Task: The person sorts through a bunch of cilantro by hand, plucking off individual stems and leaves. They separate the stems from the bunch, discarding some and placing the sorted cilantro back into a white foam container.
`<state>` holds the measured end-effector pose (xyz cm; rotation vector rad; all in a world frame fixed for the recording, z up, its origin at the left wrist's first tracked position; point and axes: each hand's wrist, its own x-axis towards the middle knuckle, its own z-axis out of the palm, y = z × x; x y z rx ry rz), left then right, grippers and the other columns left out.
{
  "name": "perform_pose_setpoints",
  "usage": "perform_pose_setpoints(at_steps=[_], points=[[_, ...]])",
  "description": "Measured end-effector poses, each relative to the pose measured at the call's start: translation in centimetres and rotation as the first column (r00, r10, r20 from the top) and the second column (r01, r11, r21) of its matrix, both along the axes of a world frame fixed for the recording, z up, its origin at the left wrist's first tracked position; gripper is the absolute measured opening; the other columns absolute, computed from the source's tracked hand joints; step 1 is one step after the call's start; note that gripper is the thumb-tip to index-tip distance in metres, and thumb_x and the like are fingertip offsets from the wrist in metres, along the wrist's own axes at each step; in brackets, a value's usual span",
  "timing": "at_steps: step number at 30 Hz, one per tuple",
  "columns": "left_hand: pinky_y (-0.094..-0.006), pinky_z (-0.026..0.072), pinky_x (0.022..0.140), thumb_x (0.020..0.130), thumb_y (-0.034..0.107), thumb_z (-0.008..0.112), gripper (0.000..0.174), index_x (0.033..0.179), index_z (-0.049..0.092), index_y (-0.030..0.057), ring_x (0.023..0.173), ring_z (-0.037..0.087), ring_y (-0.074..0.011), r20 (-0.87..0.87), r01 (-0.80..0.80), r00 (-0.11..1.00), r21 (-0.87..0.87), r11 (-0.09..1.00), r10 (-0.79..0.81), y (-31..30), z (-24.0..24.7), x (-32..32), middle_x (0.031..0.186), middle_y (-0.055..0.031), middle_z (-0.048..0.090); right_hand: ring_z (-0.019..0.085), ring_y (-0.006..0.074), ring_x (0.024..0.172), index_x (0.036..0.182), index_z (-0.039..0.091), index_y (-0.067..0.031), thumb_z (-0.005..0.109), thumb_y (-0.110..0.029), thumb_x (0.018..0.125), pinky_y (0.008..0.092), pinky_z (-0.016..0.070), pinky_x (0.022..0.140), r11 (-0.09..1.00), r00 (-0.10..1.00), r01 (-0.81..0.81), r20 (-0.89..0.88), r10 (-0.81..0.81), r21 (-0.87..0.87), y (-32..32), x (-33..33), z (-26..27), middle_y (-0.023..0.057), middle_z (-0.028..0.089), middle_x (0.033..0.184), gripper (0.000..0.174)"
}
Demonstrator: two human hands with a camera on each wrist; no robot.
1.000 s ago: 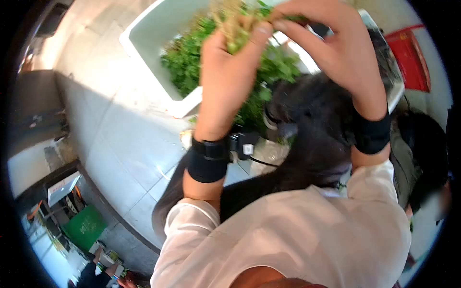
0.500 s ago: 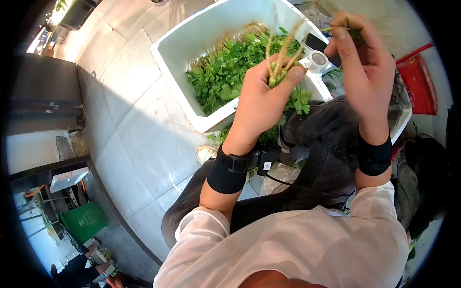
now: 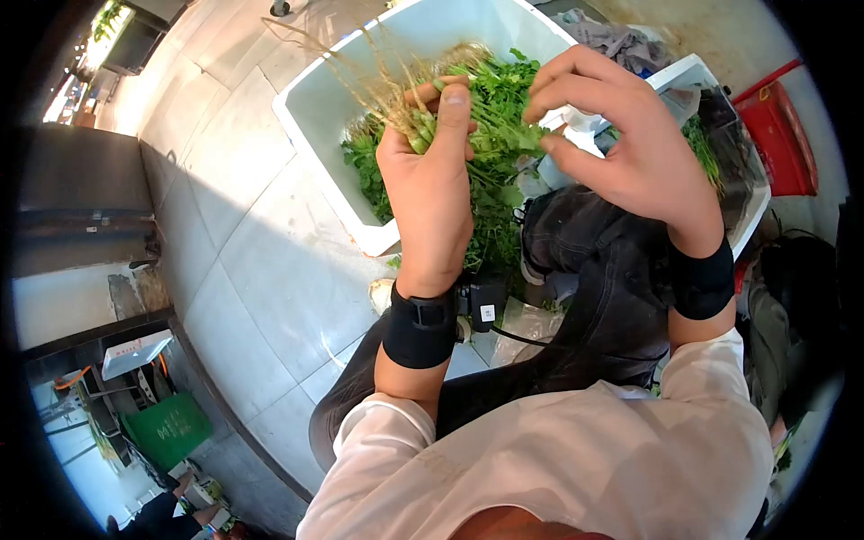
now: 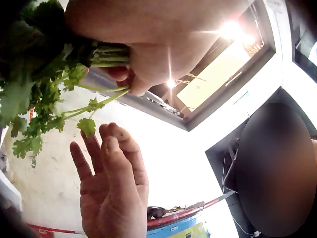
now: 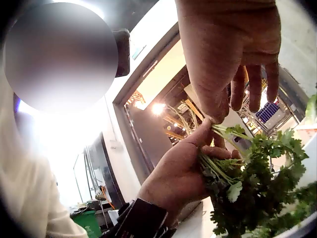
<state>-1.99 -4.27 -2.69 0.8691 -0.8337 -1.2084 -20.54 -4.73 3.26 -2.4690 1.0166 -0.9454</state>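
My left hand (image 3: 425, 193) grips a small bunch of coriander (image 3: 419, 133) near its root ends. Pale, thin roots (image 3: 382, 101) stick out up and left beyond the thumb. In the right wrist view its green leaves (image 5: 257, 181) hang out on the far side of that hand. My right hand (image 3: 621, 135) is just to the right of the bunch, fingers bent loosely and thumb apart from them, with nothing visible between. From the left wrist view, the right hand (image 4: 114, 183) appears below a few leafy stems (image 4: 94, 106) of the bunch.
A white foam box (image 3: 310, 117) in front holds more coriander (image 3: 364, 166), roots toward the far side. At right stands a second white container (image 3: 754, 225), with a red dustpan-like thing (image 3: 781, 139) beyond. A clear plastic bag (image 3: 522, 333) lies between the legs.
The right hand first worked at the bunch, then drew off right with a thin stem pinched, and is now back nearer, without the stem. The left hand has moved left, tilting the roots leftward.
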Motion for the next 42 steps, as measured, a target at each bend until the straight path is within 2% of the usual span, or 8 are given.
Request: perform_pose_setpoints(at_steps=[9,18,24,30,32,36,38,42], points=[[-0.0267,0.0490,0.077,0.099,0.022,0.070,0.021,0.110,0.062,0.0053,0.068,0.046,-0.0060,-0.029,0.030,0.999,-0.023,0.999,-0.031,0.7,0.7,-0.3,0.092,0.0016,0.063,0.068,0.0331,0.081,0.105,0.064,0.0003,0.071,-0.007,0.085,0.0384,0.0547,0.074,0.996,0.998,0.046,0.047,-0.050,0.079,0.0,0.6,-1.0,0.0165,0.068,0.093,0.023],[-0.0264,0.0495,0.077,0.098,0.020,0.070,0.020,0.108,0.063,0.0047,0.066,0.046,-0.0057,-0.048,0.010,0.999,-0.026,1.000,-0.011,0.6,0.3,-0.4,0.084,0.0035,0.058,0.066,0.0340,0.082,0.101,0.066,0.0001,0.070,-0.006,0.086,0.0393,0.0529,0.073,0.999,1.000,0.020,-0.023,-0.021,-0.025,0.0,0.5,-0.4,0.0164,0.067,0.092,0.017],[-0.0270,0.0515,0.080,0.100,0.018,0.068,0.021,0.114,0.064,0.0030,0.067,0.047,-0.0055,0.051,0.112,0.993,-0.078,0.991,-0.108,0.5,0.1,-0.4,0.092,-0.0002,0.064,0.063,0.0363,0.084,0.103,0.068,-0.0016,0.069,-0.006,0.088,0.0408,0.0511,0.073,0.991,0.998,0.058,-0.012,-0.060,-0.117,-0.3,0.1,-0.8,0.0154,0.066,0.092,0.016],[-0.0220,0.0458,0.070,0.099,0.019,0.070,0.022,0.113,0.066,0.0034,0.073,0.053,-0.0060,0.115,0.103,0.989,-0.080,0.991,-0.093,0.2,-0.7,-0.4,0.098,-0.0017,0.068,0.063,0.0341,0.079,0.104,0.069,-0.0038,0.066,-0.009,0.091,0.0389,0.0510,0.072,0.991,0.988,0.137,0.070,-0.137,-0.003,-0.1,0.3,-0.6,0.0138,0.065,0.089,0.014],[-0.0213,0.0426,0.066,0.098,0.020,0.071,0.022,0.112,0.068,0.0031,0.074,0.055,-0.0066,0.136,0.116,0.985,-0.085,0.990,-0.103,0.2,-0.6,-0.4,0.097,-0.0010,0.068,0.060,0.0165,0.079,0.106,0.068,0.0008,0.062,-0.003,0.097,0.0295,0.0479,0.070,0.988,0.987,0.155,0.048,-0.155,0.001,0.1,0.4,-0.1,0.0079,0.063,0.090,0.011],[-0.0212,0.0451,0.070,0.096,0.015,0.072,0.017,0.107,0.070,0.0016,0.078,0.056,-0.0048,0.225,0.157,0.964,-0.051,0.986,-0.141,0.3,-0.4,-0.2,0.089,0.0012,0.067,0.059,0.0153,0.076,0.111,0.067,-0.0004,0.062,-0.006,0.098,0.0286,0.0474,0.069,0.978,0.941,0.206,0.267,-0.206,0.031,-0.1,0.5,-1.2,0.0074,0.062,0.094,0.015],[-0.0238,0.0477,0.070,0.095,0.013,0.073,0.015,0.104,0.072,0.0014,0.077,0.059,-0.0069,0.288,0.253,0.930,-0.050,0.966,-0.229,0.3,-0.7,-0.3,0.086,-0.0009,0.069,0.062,0.0110,0.078,0.106,0.061,0.0023,0.057,-0.003,0.100,0.0263,0.0491,0.068,0.923,0.798,0.289,0.469,-0.379,0.255,1.0,1.7,0.2,0.0040,0.062,0.085,0.009],[-0.0272,0.0498,0.070,0.092,0.012,0.074,0.014,0.102,0.073,0.0015,0.076,0.061,-0.0100,0.471,0.344,0.831,-0.014,0.939,-0.297,0.2,-0.9,-0.2,0.081,-0.0043,0.070,0.059,0.0077,0.077,0.109,0.055,0.0018,0.050,-0.003,0.104,0.0246,0.0485,0.067,0.922,0.739,0.336,0.554,-0.383,0.190,0.5,1.3,-0.5,0.0007,0.058,0.088,0.009]])
